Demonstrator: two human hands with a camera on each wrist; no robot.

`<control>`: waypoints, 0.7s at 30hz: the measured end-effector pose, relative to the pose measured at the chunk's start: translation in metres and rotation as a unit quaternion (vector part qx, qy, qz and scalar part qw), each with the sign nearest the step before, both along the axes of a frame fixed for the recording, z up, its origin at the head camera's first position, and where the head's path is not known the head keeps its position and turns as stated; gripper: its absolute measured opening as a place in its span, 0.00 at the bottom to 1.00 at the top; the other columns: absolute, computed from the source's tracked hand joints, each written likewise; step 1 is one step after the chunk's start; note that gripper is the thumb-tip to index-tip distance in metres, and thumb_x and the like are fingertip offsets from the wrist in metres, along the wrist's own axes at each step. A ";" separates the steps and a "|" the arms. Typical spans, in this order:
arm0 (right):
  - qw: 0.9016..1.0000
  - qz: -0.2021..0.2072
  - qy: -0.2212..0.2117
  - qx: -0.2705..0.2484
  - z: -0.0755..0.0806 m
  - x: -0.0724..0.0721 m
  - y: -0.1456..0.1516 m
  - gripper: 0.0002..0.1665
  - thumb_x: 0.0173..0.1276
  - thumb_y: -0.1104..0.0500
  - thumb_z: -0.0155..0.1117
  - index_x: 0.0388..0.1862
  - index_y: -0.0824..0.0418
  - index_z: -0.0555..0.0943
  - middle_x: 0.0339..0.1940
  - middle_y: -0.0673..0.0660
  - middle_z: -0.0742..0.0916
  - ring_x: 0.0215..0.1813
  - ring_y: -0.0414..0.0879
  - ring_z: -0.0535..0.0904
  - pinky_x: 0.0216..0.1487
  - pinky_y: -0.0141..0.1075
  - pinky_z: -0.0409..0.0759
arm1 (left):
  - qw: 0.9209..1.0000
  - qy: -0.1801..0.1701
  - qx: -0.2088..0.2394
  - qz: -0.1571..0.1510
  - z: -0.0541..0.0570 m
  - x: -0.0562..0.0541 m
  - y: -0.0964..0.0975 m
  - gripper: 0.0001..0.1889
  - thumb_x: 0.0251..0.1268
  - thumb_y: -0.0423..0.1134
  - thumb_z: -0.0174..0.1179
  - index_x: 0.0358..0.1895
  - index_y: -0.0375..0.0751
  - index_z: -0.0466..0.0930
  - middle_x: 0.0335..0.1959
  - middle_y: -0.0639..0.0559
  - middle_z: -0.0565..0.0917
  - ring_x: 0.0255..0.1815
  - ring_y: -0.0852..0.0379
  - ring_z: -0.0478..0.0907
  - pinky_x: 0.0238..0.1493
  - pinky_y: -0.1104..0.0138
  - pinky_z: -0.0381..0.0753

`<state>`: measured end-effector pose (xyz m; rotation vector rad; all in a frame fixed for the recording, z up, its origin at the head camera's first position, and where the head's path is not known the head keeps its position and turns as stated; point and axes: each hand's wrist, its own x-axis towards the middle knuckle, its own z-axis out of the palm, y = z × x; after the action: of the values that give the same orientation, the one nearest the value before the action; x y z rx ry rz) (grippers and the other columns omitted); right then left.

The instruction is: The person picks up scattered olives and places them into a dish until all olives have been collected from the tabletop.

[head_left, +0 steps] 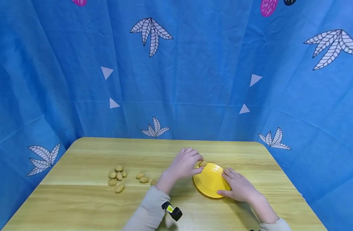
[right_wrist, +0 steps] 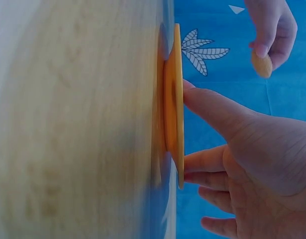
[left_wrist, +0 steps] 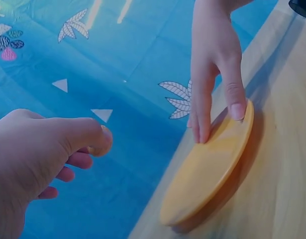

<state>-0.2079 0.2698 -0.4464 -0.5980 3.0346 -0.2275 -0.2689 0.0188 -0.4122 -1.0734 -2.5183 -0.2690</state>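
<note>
My left hand (head_left: 185,163) pinches a small tan oval piece (head_left: 202,163), like a small potato or a nut in its shell, between thumb and fingers. Hand and piece are above the left rim of a yellow plate (head_left: 209,181) that lies on the table. In the right wrist view the held piece (right_wrist: 262,64) points downward, well off the plate (right_wrist: 179,104). With thumb and fingers spread, my right hand (head_left: 240,187) rests on the plate's right rim. The left wrist view shows its fingertips touching the plate (left_wrist: 207,174), whose inside holds nothing.
On the wooden table (head_left: 87,205), several more tan ovals (head_left: 119,176) lie in a cluster at the left. A pair of ovals (head_left: 143,179) sits nearer the middle, and another (head_left: 154,182) is partly behind my left wrist. A blue patterned curtain (head_left: 176,80) hangs behind the table.
</note>
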 end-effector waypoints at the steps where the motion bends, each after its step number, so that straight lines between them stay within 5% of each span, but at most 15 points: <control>1: 1.000 -0.001 -0.001 0.000 0.000 0.000 0.000 0.51 0.59 0.33 0.64 0.66 0.71 0.70 0.70 0.68 0.72 0.74 0.66 0.61 0.69 0.60 0.63 | 1.000 -0.008 0.000 0.005 -0.002 -0.001 0.003 0.13 0.63 0.53 0.61 0.46 0.54 0.83 0.44 0.61 0.82 0.48 0.60 0.72 0.52 0.63 0.72; 11: 1.000 -0.003 0.000 0.004 -0.001 0.002 0.000 0.51 0.60 0.33 0.63 0.67 0.71 0.70 0.71 0.67 0.72 0.74 0.65 0.62 0.69 0.60 0.63 | 0.997 -0.067 -0.002 0.026 -0.019 -0.009 0.027 0.14 0.64 0.53 0.61 0.49 0.55 0.82 0.49 0.60 0.83 0.54 0.57 0.74 0.65 0.53 0.70; 21: 1.000 -0.002 -0.005 0.001 0.000 0.004 -0.001 0.51 0.61 0.33 0.63 0.67 0.71 0.70 0.71 0.67 0.72 0.75 0.65 0.61 0.69 0.60 0.63 | 0.998 -0.057 -0.010 0.037 -0.041 -0.018 0.047 0.13 0.64 0.54 0.61 0.48 0.57 0.83 0.48 0.62 0.83 0.49 0.60 0.73 0.53 0.63 0.72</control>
<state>-0.2043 0.2691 -0.4465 -0.5877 3.0263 -0.2265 -0.2867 0.0656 -0.4533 -0.9949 -2.6599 -0.2928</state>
